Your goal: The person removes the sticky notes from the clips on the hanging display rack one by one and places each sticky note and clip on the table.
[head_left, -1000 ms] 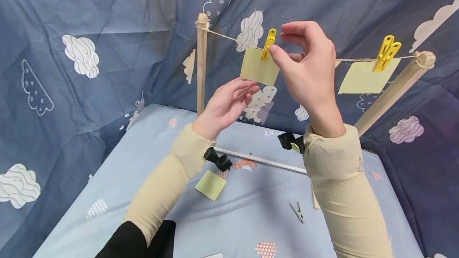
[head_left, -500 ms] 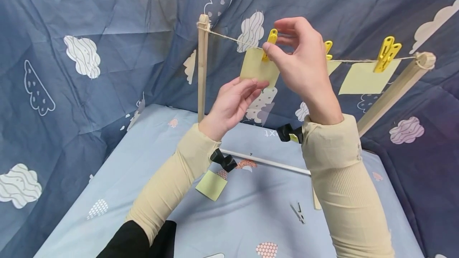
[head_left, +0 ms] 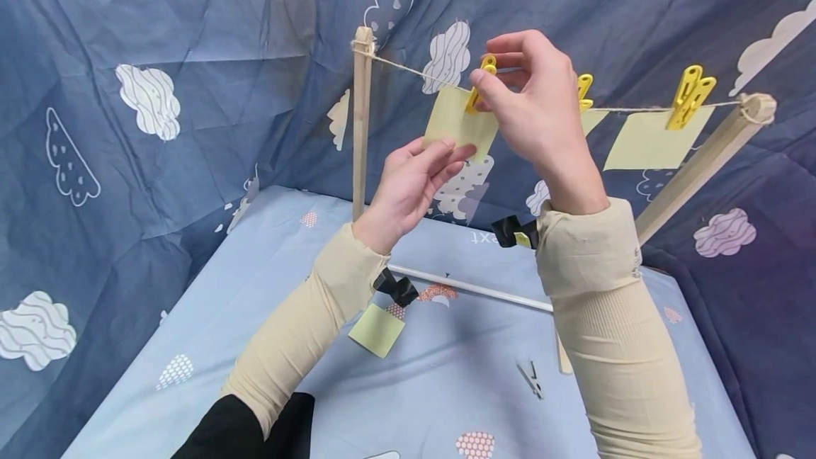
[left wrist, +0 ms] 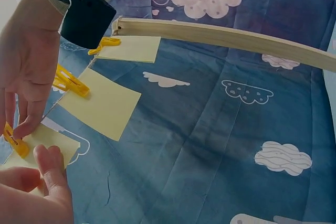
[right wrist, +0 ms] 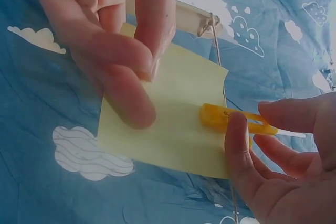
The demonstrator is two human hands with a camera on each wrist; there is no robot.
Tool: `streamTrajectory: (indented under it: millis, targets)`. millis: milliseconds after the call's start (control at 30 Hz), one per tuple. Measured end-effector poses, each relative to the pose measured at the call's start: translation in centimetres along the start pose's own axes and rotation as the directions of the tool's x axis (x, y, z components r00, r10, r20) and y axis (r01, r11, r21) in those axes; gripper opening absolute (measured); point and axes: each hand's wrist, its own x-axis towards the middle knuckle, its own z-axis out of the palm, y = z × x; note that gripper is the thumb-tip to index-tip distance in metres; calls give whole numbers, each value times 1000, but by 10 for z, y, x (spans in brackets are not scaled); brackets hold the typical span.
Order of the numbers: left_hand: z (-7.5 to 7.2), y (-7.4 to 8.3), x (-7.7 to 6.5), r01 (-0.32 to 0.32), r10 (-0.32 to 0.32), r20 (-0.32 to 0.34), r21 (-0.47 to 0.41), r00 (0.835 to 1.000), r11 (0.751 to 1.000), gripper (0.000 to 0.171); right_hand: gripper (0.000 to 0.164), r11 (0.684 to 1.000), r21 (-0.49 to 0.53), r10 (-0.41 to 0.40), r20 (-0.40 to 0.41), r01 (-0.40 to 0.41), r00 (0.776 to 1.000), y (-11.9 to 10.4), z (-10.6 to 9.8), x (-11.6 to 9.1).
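In the head view a pale yellow paper note (head_left: 454, 126) hangs from a thin string (head_left: 408, 71). A yellow clothespin (head_left: 472, 102) sits over its top edge. My right hand (head_left: 538, 108) pinches the upper end of that clothespin between thumb and fingers. The right wrist view shows the clothespin (right wrist: 212, 117) lying across the note's edge at the string. My left hand (head_left: 408, 186) holds the note's lower edge, thumb in front and fingers behind. In the left wrist view both hands meet around this note (left wrist: 58, 142) at the lower left.
Two more notes hang to the right, one under a yellow clothespin (head_left: 690, 98). Wooden posts (head_left: 361, 126) bear the string at both ends. On the blue sheet lie a yellow note (head_left: 377, 331), a pale clothespin (head_left: 530, 380) and a white rod (head_left: 472, 287).
My left hand has moved up and right, and now grips the note's lower edge. My right hand has shifted left onto the clothespin, which tilts slightly. Another clothespin has come into sight behind it.
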Motion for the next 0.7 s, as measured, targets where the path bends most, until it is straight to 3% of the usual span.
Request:
streamTrajectory:
  millis: [700]
  targets:
    - [-2, 2, -7, -59, 57, 17, 117, 998, 991, 31, 43, 995, -94, -29, -33, 26, 999, -1, -8, -1]
